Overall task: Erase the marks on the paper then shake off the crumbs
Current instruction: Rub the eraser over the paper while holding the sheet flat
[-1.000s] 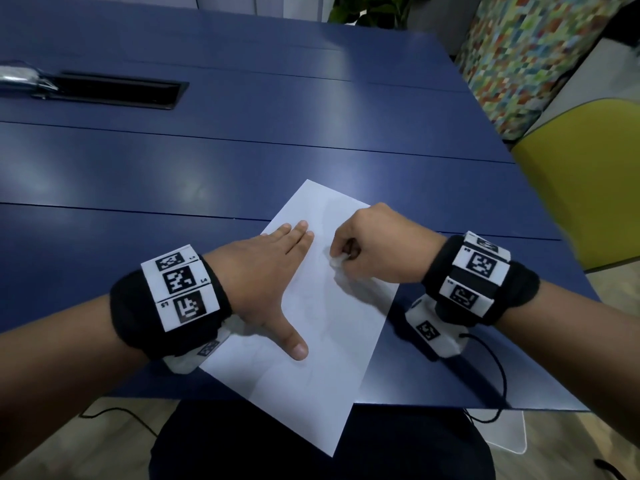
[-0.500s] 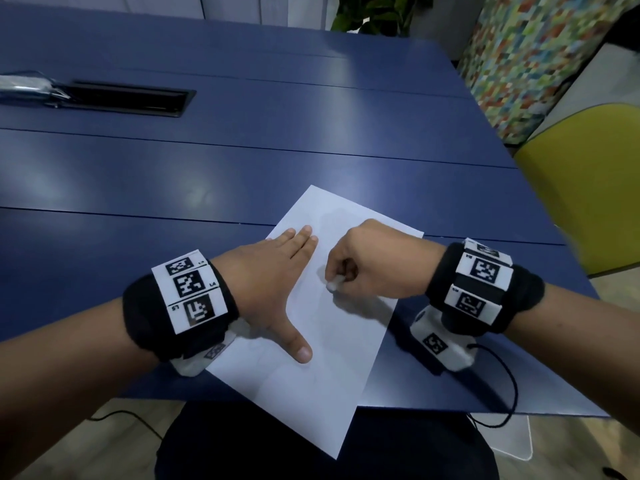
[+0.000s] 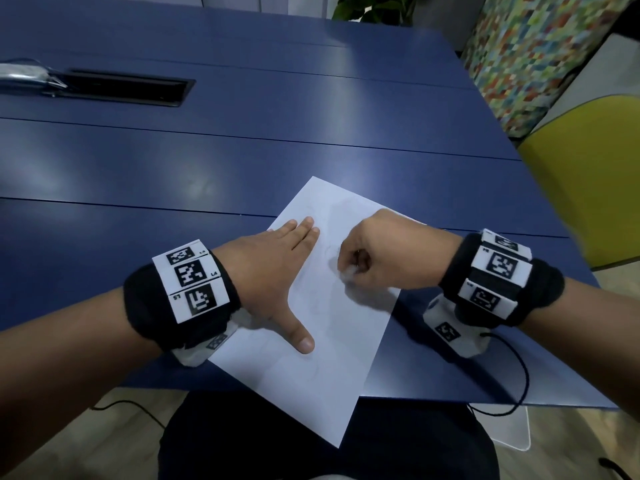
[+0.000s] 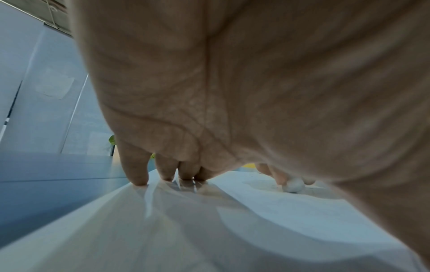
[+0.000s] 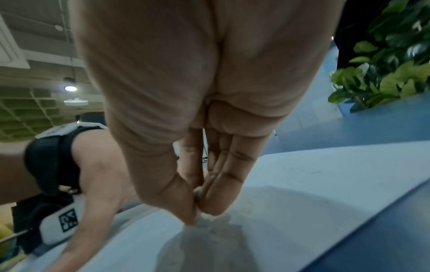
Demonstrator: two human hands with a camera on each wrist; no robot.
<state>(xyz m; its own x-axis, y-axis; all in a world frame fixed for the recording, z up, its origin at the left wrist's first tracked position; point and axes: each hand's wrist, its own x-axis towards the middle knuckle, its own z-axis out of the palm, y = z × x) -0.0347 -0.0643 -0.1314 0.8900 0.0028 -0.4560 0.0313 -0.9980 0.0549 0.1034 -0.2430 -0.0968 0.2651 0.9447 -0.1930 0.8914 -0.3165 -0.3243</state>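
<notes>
A white sheet of paper lies slanted on the blue table, its near corner hanging over the front edge. My left hand lies flat on the sheet's left side, fingers straight and thumb spread, pressing it down; in the left wrist view its fingertips touch the paper. My right hand is curled and pinches a small white eraser against the sheet's middle. The eraser shows in the left wrist view, and in the right wrist view it is almost hidden between thumb and fingers. Faint pencil marks are barely visible.
A black cable slot is set into the table at the far left, with a silvery object beside it. A yellow chair stands at the right. A green plant and a patterned wall are beyond the table.
My right hand with the eraser has slid a little toward me and leftward along the sheet. The left hand stays flat on the paper.
</notes>
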